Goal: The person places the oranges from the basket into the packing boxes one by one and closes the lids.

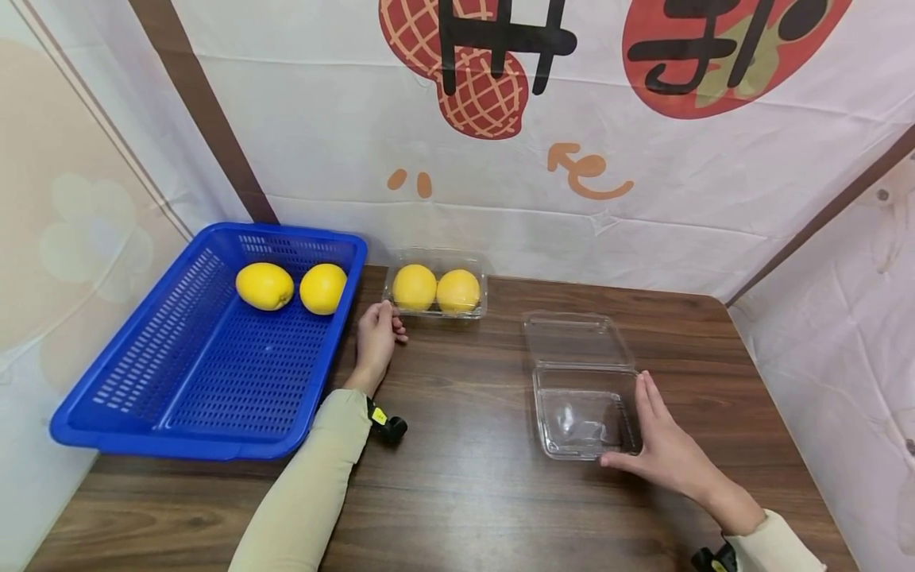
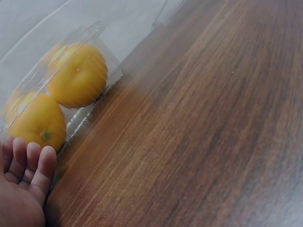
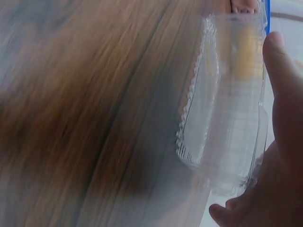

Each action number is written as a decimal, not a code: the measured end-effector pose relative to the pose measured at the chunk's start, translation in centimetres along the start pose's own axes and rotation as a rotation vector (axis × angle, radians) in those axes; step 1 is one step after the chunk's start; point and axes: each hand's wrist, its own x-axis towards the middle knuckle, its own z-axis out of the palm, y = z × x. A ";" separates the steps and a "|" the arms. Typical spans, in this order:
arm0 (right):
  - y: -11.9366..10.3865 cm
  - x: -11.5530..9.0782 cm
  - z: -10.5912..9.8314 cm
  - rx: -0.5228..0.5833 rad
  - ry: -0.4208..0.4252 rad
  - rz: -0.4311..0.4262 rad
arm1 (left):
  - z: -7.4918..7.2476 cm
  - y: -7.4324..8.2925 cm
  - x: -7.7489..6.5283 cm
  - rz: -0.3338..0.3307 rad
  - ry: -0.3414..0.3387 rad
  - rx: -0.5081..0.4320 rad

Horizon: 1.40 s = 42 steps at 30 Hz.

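A clear plastic clamshell box [image 1: 582, 425] lies with its lid [image 1: 577, 340] folded back, and no fruit shows inside. My right hand [image 1: 668, 453] rests at this box's right side, fingers extended along the wall and thumb spread to the front corner. Further back, a second clear box [image 1: 449, 314] holds two yellow-orange citrus fruits [image 1: 415, 287] under its lid. Just in front of its left corner is my left hand [image 1: 375, 338], fingers loosely bent, gripping nothing. In the left wrist view, the fingertips [image 2: 47, 158] come close to the nearer fruit; whether they touch the box I cannot tell.
A blue perforated basket [image 1: 268, 397] stands on the left of the wooden table [image 1: 457, 492], with two yellow fruits [image 1: 265, 286] at its far end. Printed fabric [image 1: 322, 119] hangs behind the table and at both sides.
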 end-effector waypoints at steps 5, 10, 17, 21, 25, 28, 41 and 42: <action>-1.4 0.5 0.9 -0.024 0.024 -0.003 | 0.0 0.0 0.0 0.004 0.004 0.002; -2.8 1.4 1.8 -0.043 0.033 -0.014 | 0.0 0.0 0.1 0.006 0.011 -0.011; -4.2 1.9 2.5 -0.049 0.050 0.007 | 0.0 -0.2 0.0 0.009 0.002 0.001; -4.6 1.9 2.6 -0.055 0.057 0.011 | 0.0 -0.2 -0.2 0.049 0.002 -0.036; -4.9 1.9 2.6 -0.064 0.061 0.017 | 0.0 -0.1 -0.3 0.059 0.005 -0.061; -4.9 1.9 2.6 -0.063 0.053 0.026 | 0.1 -0.1 -0.2 0.032 0.008 -0.039; -5.1 2.0 2.5 -0.047 0.041 0.036 | -0.1 0.1 -0.3 -0.012 -0.009 -0.002; -5.1 2.0 2.5 -0.046 0.040 0.037 | -0.2 0.1 -0.4 -0.010 -0.010 0.007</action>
